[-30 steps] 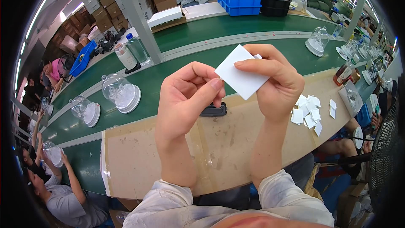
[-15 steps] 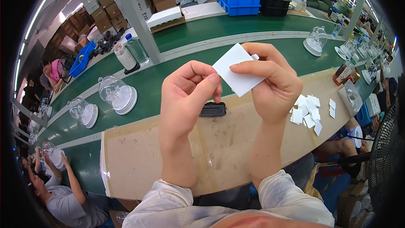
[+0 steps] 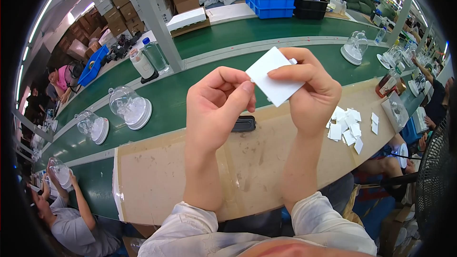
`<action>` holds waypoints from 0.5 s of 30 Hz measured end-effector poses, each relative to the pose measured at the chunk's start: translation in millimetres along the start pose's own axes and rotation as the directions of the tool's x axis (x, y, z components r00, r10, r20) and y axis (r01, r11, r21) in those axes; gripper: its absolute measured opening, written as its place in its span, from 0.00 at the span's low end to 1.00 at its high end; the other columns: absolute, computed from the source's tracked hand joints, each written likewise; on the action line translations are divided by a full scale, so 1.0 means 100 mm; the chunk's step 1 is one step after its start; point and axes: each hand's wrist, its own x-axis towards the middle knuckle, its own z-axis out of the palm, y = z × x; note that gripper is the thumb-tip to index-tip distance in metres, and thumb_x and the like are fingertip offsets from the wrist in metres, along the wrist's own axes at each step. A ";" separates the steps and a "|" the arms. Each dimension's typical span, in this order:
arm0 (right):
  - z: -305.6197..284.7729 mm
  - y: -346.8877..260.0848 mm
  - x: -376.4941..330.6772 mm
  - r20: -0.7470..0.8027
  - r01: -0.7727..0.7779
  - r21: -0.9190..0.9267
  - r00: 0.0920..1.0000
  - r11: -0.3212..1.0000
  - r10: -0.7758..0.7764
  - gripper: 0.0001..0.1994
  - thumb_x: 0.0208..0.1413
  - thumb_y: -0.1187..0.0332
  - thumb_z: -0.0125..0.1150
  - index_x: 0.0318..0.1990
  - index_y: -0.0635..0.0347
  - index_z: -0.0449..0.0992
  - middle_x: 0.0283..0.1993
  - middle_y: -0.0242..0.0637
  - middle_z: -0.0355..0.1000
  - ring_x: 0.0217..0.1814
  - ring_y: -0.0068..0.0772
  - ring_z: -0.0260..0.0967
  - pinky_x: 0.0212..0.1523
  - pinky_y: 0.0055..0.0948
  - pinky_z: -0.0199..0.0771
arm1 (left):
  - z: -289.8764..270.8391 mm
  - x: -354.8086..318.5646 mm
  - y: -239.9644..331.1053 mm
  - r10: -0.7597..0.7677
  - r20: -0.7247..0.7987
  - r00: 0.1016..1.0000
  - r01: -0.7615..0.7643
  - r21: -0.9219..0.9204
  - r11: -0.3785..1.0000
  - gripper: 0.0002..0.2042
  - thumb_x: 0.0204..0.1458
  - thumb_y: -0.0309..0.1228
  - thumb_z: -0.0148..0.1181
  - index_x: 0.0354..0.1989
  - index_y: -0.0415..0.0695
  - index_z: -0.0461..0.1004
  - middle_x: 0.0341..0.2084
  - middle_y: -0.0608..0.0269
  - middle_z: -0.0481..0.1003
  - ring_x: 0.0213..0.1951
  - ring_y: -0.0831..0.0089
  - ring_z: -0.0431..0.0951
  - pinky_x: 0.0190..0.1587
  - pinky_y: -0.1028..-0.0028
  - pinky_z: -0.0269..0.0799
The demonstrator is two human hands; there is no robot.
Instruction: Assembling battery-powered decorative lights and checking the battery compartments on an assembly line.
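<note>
A thin white square plate (image 3: 275,78) with small tabs on its edges is gripped by my right hand (image 3: 314,90), its thumb flat across the face. My left hand (image 3: 216,109) is closed in a pinch at the plate's left edge. Whatever lies between the left thumb and forefinger, if anything, is too small to make out. Both hands are raised above the brown board (image 3: 157,176). To their right, a loose pile of similar white plates (image 3: 350,126) lies on the board, with a few set apart. Behind the left fingers sits a small black tray (image 3: 244,123), partly hidden.
Clear domes on white bases (image 3: 131,108) stand along the green conveyor belt (image 3: 200,78). Bottles (image 3: 154,57) are beside the post at left. Blue crates (image 3: 269,2) sit beyond the belt. A fan (image 3: 433,176) is at right. A co-worker (image 3: 78,223) handles a dome at lower left.
Both hands and the white plate have shifted slightly to the right. My left fingertips stay at the plate's left edge. The co-worker at left has moved a little, the dome still in hand.
</note>
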 end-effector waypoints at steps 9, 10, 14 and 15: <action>-0.01 -0.01 0.00 -0.004 -0.015 0.050 1.000 0.999 0.015 0.21 0.35 0.94 0.45 0.31 0.66 0.82 0.41 0.42 0.76 0.39 0.26 0.72 0.38 0.20 0.71 | -0.02 0.00 0.02 0.071 0.000 0.997 -0.071 0.019 0.997 0.04 0.55 0.21 0.58 0.36 0.34 0.74 0.27 0.65 0.75 0.28 0.81 0.73 0.31 0.81 0.70; -0.02 -0.01 0.00 -0.004 -0.015 0.049 1.000 0.999 0.015 0.21 0.35 0.94 0.45 0.31 0.66 0.82 0.41 0.42 0.76 0.39 0.26 0.72 0.38 0.20 0.71 | -0.02 0.00 0.02 0.075 -0.002 0.997 -0.075 0.022 0.997 0.04 0.54 0.21 0.59 0.36 0.34 0.74 0.28 0.64 0.75 0.28 0.81 0.73 0.32 0.81 0.70; -0.01 -0.03 0.00 -0.032 -0.008 0.014 0.999 1.000 0.008 0.20 0.35 0.93 0.45 0.31 0.65 0.82 0.40 0.42 0.76 0.39 0.26 0.72 0.38 0.20 0.71 | 0.01 0.00 0.00 0.111 -0.015 0.994 -0.110 0.077 0.991 0.04 0.52 0.20 0.61 0.36 0.35 0.75 0.30 0.64 0.76 0.30 0.81 0.74 0.33 0.81 0.70; 0.00 -0.04 0.00 -0.044 -0.004 -0.001 0.999 1.000 0.004 0.20 0.34 0.92 0.46 0.31 0.65 0.82 0.40 0.42 0.76 0.39 0.26 0.72 0.38 0.20 0.71 | 0.01 0.01 -0.02 0.161 -0.032 0.986 -0.157 0.117 0.981 0.05 0.51 0.19 0.62 0.36 0.36 0.75 0.31 0.64 0.77 0.31 0.81 0.75 0.33 0.81 0.70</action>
